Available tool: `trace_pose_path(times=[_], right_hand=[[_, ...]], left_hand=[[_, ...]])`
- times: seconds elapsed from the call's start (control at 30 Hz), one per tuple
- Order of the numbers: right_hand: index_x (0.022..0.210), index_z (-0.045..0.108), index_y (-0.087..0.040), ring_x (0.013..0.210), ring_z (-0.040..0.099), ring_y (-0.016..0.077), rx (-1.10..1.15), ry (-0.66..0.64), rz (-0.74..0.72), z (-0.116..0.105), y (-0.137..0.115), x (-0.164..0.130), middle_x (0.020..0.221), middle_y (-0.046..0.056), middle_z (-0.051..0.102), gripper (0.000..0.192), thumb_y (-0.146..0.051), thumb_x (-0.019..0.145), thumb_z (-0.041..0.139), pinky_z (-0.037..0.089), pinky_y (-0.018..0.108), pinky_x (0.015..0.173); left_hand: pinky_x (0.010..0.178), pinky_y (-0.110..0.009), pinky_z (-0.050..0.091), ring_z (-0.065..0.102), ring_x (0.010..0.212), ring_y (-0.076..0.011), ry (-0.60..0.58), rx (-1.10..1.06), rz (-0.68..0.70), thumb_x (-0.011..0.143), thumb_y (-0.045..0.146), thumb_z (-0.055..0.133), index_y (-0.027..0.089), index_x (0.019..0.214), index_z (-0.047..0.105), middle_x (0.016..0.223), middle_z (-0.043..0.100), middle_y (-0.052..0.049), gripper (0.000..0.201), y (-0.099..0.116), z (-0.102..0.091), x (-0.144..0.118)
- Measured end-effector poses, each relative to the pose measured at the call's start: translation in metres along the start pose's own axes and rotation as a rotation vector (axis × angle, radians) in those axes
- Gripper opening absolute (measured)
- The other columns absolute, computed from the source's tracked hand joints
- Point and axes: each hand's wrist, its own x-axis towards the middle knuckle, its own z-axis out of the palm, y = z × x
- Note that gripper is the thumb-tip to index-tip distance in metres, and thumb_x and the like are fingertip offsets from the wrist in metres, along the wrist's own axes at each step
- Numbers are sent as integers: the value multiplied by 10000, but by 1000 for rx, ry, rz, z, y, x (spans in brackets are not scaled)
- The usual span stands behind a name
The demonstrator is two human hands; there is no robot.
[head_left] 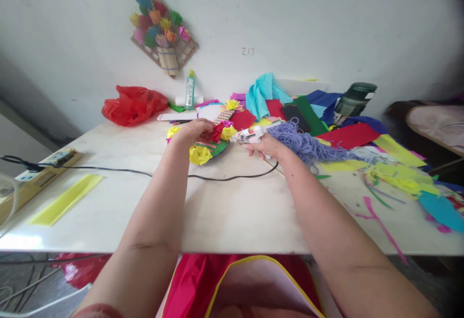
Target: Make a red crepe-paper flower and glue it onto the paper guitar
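My right hand (pixel 266 148) is wrapped round a white glue gun (pixel 248 135), its nozzle pointing left at the paper flowers. A black cord (pixel 232 179) runs from the gun across the table. My left hand (pixel 198 132) is closed with its fingertips on a red crepe-paper flower (pixel 218 132); part of the grip is hidden. Yellow paper flowers (pixel 200 155) lie around it on a green round base (pixel 219 151), which is partly covered by my hand. Another yellow flower (pixel 232 105) sits just behind.
A heap of purple yarn (pixel 308 141) lies right of my right hand, with coloured paper sheets (pixel 353 136) around it. At the back stand a glue bottle (pixel 190 91) and a dark flask (pixel 357 98). A red plastic bag (pixel 134 105) and a power strip (pixel 43 175) are on the left.
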Motion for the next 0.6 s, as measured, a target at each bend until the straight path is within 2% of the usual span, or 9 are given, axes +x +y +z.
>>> trace_pose_path(times=[0.17,0.33,0.6], right_hand=[[665,578,-158,324,410,56,2,-29,-6,-4,5,3,510,-32,605,280,-357,695,772,320,210,328],[638,551,-167,307,405,56,-7,-47,14,-4,6,4,486,-48,569,305,-365,697,776,316,211,315],[589,496,-193,314,388,60,-47,-65,24,-3,7,4,409,-76,467,336,-363,717,757,320,210,335]], left_hand=[[762,-349,580,701,741,-219,-62,-128,-44,701,154,688,212,959,624,674,644,-13,272,-2,-1,2],[761,-385,592,678,674,-200,-102,-174,-33,695,66,597,198,981,599,647,619,-6,315,-2,-1,2],[767,-363,599,700,773,-222,-69,-111,-46,700,157,689,230,927,617,683,631,-17,250,2,0,-2]])
